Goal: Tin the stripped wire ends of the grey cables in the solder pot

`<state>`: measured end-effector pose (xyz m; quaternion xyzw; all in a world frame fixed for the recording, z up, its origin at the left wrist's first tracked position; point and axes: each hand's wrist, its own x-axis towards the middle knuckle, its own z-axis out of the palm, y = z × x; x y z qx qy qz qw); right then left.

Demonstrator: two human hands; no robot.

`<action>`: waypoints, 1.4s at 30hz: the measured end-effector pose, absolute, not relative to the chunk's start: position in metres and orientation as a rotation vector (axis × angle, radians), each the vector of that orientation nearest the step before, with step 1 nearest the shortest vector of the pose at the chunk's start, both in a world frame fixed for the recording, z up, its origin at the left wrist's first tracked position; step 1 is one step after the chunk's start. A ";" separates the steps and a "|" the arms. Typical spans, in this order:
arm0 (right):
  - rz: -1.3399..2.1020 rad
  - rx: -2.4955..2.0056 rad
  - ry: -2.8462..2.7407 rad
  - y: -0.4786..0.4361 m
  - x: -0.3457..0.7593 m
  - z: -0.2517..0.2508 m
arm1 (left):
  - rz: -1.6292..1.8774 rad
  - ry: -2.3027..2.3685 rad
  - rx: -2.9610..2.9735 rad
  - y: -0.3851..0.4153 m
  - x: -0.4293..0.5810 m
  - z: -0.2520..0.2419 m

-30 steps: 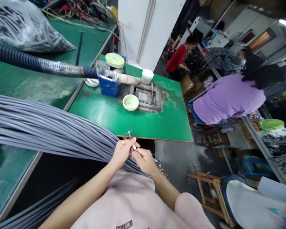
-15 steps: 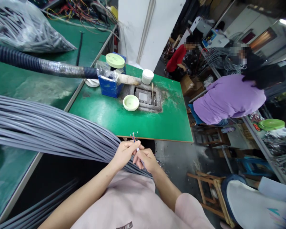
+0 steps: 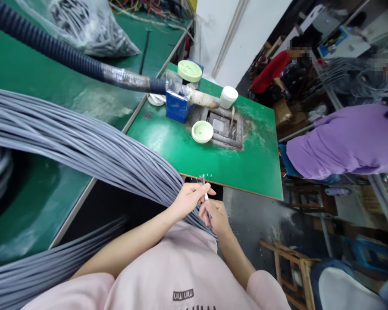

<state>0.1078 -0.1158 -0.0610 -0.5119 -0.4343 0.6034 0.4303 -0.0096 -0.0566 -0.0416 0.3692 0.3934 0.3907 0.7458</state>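
Note:
In front of my chest both hands are on the end of one grey cable (image 3: 206,196), whose thin coloured wires (image 3: 203,180) fan out upward with pale tips. My left hand (image 3: 190,199) pinches it at the base of the wires, thumb on top. Just below, my right hand (image 3: 216,216) is closed around the cable's jacket, fingers curled. A thick bundle of grey cables (image 3: 84,133) comes in from the left and passes behind my left hand. Part of the held cable is hidden by my fingers.
Ahead, the green table (image 3: 245,172) carries a soldering pot (image 3: 218,125), a pale green dish (image 3: 202,131), a white tub (image 3: 228,97), and a blue box (image 3: 177,105) beside a black hose (image 3: 71,54). Two co-workers sit at the right. A wooden stool (image 3: 287,258) stands on the floor.
The view has shifted, so table and hands sit further right in the picture. My left fingers have moved slightly on the wires, which are spread more; both hands still grip the cable.

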 end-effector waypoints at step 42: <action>1.496 -1.301 -1.226 -0.119 0.105 -0.057 | 0.860 0.702 0.840 -0.061 -0.025 -0.042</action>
